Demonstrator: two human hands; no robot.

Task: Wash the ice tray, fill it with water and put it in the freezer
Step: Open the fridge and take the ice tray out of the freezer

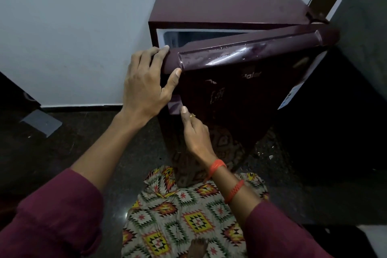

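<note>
Fridge (pixel 219 0) of the small maroon kind stands against a pale wall (pixel 73 27), and its single door (pixel 240 94), hinged on the right, is swung partly out toward the person. The ice tray itself is not in sight, so where it lies cannot be told. Through the gap at the top shows a strip of the white interior (pixel 167 36). The left hand (pixel 144 86) grips the door's upper left corner, fingers curled over the top edge and the thumb pressed up against the front below it. The right hand (pixel 194 132) sits lower at the same edge, thumb raised just beside the recessed handle (pixel 174 104) and the other fingers curled toward the door's face. Whether they hook anything cannot be told. One ring (pixel 192 115) shows on that hand and two orange bands (pixel 216 166) circle its wrist, while both arms wear maroon sleeves (pixel 52 216). Water drops bead on the door's rounded top, faint lettering marks its front, and one white sticker (pixel 291 96) sits near its right side. The door stands between the camera and most of the cabinet's inside. Below hangs a patterned garment (pixel 188 216) with one foot (pixel 198 245) under it, on a dark stone floor (pixel 83 153). One grey flat piece (pixel 41 122) lies to the left, near the wall.
</note>
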